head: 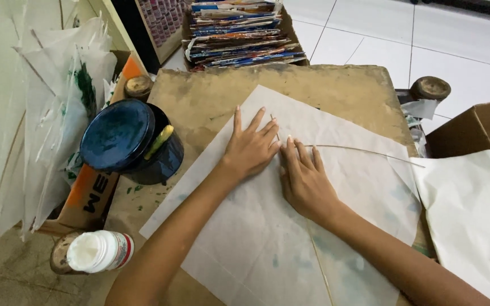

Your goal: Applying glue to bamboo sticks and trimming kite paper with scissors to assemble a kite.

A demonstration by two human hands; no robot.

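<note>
Resting flat and open on white paper (267,226), left hand (250,148), right hand (306,182), worn brown table (336,90)

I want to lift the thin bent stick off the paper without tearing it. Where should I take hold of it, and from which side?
Probably best at the free right end of the thin stick, coming from the right. That end arcs past the paper sheet toward the table edge, with nothing on it. Its left end lies by the fingertips of the left hand and right hand, which are flat on the sheet.
</note>
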